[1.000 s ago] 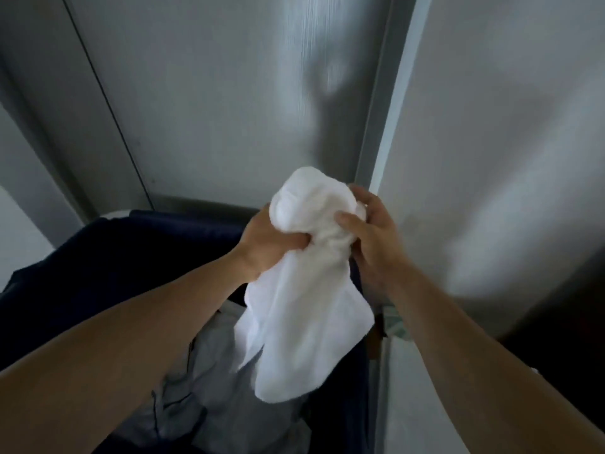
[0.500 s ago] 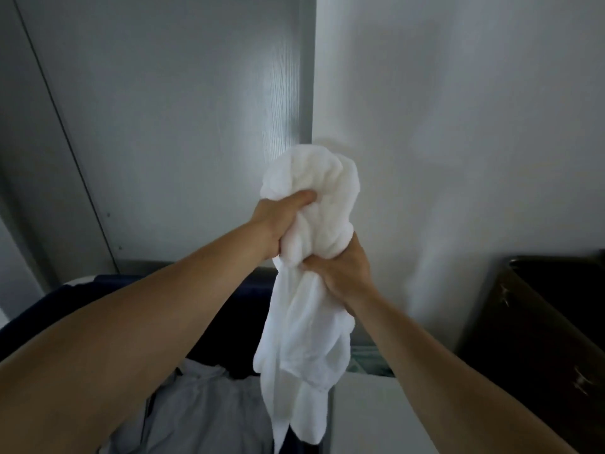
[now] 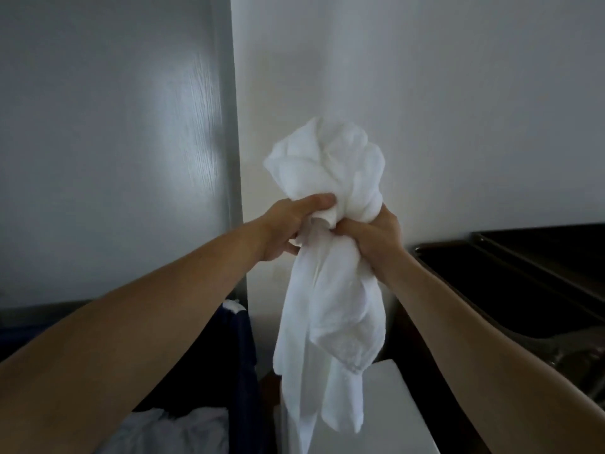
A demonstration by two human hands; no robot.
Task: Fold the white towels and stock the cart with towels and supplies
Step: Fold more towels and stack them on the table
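- A grey door fills the left side.
- Low on the left is a dark blue bag. Some pale cloth lies inside it.
- The left hand is held up in the air. Its grip is closed on the towel. The thumb lies across the cloth on top and the fingers curl in under it.
- The white towel is in the middle, held up by 2 hands. Its top is a round bunch above the hands. The rest hangs down loose in long folds.
- A white box sits low down, partly behind the hanging end of the towel.
- The right hand is just beside the left one. Its grip is wrapped tight round the towel, right under the bunch.
- A white wall is behind the towel.
- A dark tray sits on the right, past the right arm.
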